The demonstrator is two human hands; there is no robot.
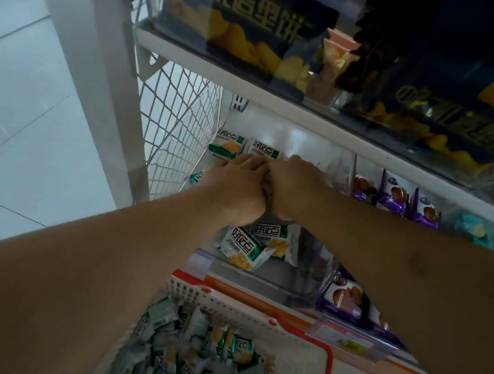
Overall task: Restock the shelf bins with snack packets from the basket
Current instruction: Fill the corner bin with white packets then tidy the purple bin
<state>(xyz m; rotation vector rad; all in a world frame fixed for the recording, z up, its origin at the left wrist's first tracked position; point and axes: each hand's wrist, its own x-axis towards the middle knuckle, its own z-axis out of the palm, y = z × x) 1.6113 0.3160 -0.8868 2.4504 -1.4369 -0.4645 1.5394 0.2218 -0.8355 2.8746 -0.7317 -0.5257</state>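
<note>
We see green-and-white snack packets [245, 249] with yellow crackers printed on them lying loose in a clear shelf bin [305, 287]. Two lie flat, overlapping, at the bin's front; two more [245, 149] sit side by side at its back, and another shows at the left edge. Below the bin, a white basket [290, 371] with a red rim holds a jumbled heap of the same packets.
</note>
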